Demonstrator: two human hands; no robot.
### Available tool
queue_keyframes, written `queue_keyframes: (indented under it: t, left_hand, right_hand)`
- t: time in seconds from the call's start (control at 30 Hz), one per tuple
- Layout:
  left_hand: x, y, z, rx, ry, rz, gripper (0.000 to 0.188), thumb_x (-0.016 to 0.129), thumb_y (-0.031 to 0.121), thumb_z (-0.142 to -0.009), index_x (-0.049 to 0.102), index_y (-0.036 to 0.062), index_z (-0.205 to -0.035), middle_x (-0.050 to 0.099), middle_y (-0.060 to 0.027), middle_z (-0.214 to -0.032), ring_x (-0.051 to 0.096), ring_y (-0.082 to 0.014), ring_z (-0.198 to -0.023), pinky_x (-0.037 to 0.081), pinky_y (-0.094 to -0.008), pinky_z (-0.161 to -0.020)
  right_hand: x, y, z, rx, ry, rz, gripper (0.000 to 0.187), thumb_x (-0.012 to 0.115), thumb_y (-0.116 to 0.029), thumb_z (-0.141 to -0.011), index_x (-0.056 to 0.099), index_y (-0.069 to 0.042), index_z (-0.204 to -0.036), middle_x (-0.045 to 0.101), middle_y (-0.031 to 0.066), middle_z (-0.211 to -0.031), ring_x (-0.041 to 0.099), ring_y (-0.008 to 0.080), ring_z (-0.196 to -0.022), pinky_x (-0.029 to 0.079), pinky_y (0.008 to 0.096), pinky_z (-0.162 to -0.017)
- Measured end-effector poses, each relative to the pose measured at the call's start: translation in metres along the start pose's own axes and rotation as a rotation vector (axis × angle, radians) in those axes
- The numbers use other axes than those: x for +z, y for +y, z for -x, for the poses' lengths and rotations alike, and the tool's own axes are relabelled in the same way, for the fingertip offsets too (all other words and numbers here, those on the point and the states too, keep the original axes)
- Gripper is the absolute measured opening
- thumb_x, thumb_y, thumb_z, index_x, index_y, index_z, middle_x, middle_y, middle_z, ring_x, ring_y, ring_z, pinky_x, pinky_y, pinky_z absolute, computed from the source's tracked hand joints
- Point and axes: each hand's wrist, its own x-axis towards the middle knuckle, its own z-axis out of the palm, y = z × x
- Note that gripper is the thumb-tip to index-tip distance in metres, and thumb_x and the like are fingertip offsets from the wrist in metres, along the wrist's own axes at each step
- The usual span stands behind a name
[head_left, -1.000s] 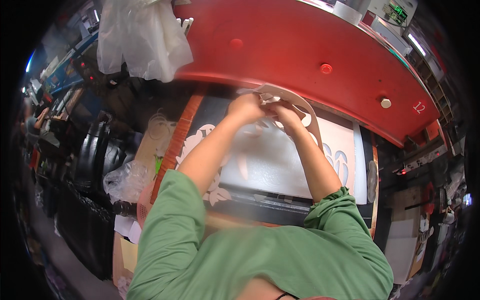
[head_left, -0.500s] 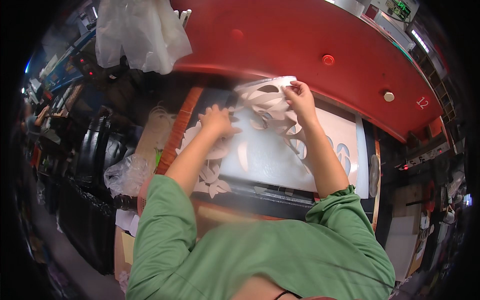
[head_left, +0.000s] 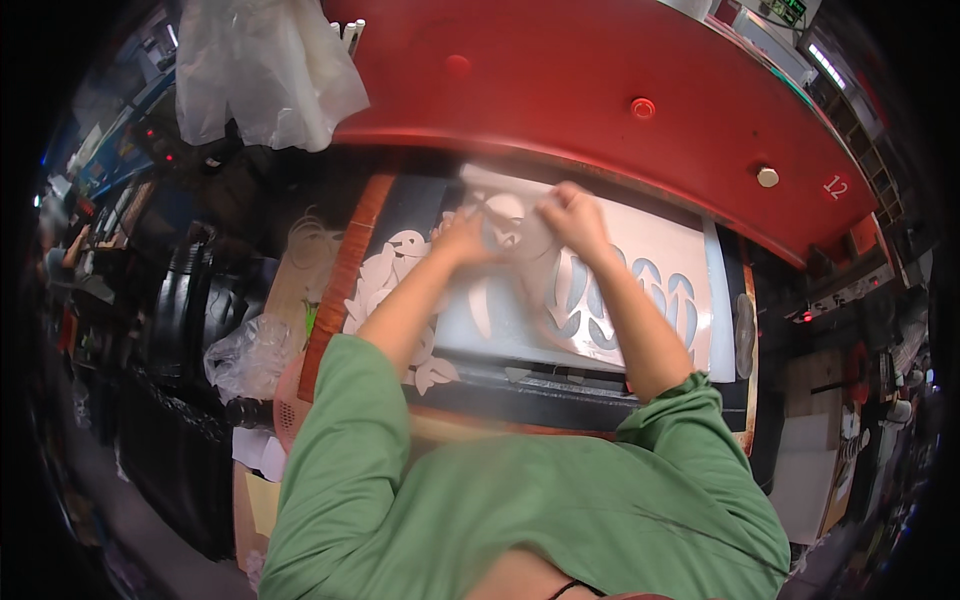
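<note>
A pale pinkish sheet (head_left: pixel 640 230) with rows of curved cut-out holes lies over a light blue board (head_left: pixel 460 325). Its left part is lifted and smeared by motion between my hands. My right hand (head_left: pixel 575 215) is closed on the raised part of the sheet. Beside the sheet's left end, my left hand (head_left: pixel 462 238) reaches in, its fingers too blurred to make out. Loose curved cut pieces (head_left: pixel 375 275) are heaped left of the board, partly behind my left forearm. One slim leaf-shaped piece (head_left: pixel 481 310) rests on the board.
A red machine panel (head_left: pixel 540 90) with a red button (head_left: pixel 642 108) spans the far side. Clear plastic bags (head_left: pixel 265 75) hang at the far left. A wooden edge (head_left: pixel 345 280) borders the work area, with a crumpled clear bag (head_left: pixel 250 355) beyond it.
My right hand has come left and slightly nearer, folding the lifted sheet inward. My left hand has moved right toward it. More of the cut-out holes at right are now visible.
</note>
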Motion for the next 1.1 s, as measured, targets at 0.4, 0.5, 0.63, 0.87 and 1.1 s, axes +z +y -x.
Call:
queue_keyframes:
  t: [0.4,0.5,0.63,0.87,1.1]
  left_hand:
    - [0.027,0.039,0.015,0.105,0.105,-0.175,0.069,0.060,0.067,-0.083,0.053,0.0334,-0.143,0.026,-0.0151,-0.162,0.021,-0.0473,-0.147,0.019,-0.0651,-0.115]
    - [0.035,0.030,0.015,0.170,0.229,-0.153,0.052,0.055,0.057,-0.090,0.063,0.0286,-0.133,0.041,-0.0146,-0.153,0.032,-0.0461,-0.142,0.023,-0.0623,-0.114]
    - [0.038,0.014,0.002,0.319,0.338,-0.134,0.036,0.056,0.045,-0.093,0.071,0.0171,-0.109,0.064,-0.0178,-0.116,0.060,-0.0432,-0.108,0.046,-0.0547,-0.095]
    - [0.023,-0.037,0.028,0.365,0.294,-0.239,0.029,0.057,0.037,-0.095,0.070,0.0110,-0.096,0.066,-0.0197,-0.085,0.068,-0.0381,-0.073,0.055,-0.0484,-0.064]
    - [0.008,-0.030,0.070,0.113,0.202,-0.318,0.052,0.065,0.040,-0.090,0.058,0.0012,-0.124,0.065,-0.0268,-0.116,0.068,-0.0376,-0.095,0.056,-0.0467,-0.078]
  right_hand:
    - [-0.087,-0.068,-0.056,-0.077,-0.042,0.427,0.029,0.068,-0.021,-0.083,0.071,-0.007,-0.108,0.073,0.0148,-0.102,0.069,0.0302,-0.099,0.053,0.0395,-0.086]
    - [-0.083,-0.067,-0.053,-0.074,-0.049,0.403,0.031,0.069,-0.021,-0.082,0.071,-0.006,-0.110,0.073,0.0150,-0.102,0.069,0.0300,-0.098,0.053,0.0394,-0.086]
    - [-0.086,-0.065,-0.053,-0.089,0.013,0.354,0.027,0.070,-0.018,-0.085,0.071,-0.002,-0.106,0.074,0.0158,-0.095,0.072,0.0249,-0.089,0.055,0.0352,-0.081]
    - [-0.095,-0.055,-0.049,-0.128,0.043,0.351,0.026,0.069,-0.017,-0.086,0.070,-0.002,-0.107,0.074,0.0151,-0.094,0.072,0.0237,-0.088,0.055,0.0348,-0.080]
    - [-0.093,-0.059,-0.050,-0.122,-0.005,0.321,0.032,0.066,-0.022,-0.081,0.072,-0.004,-0.106,0.073,0.0167,-0.099,0.070,0.0311,-0.094,0.054,0.0400,-0.084]
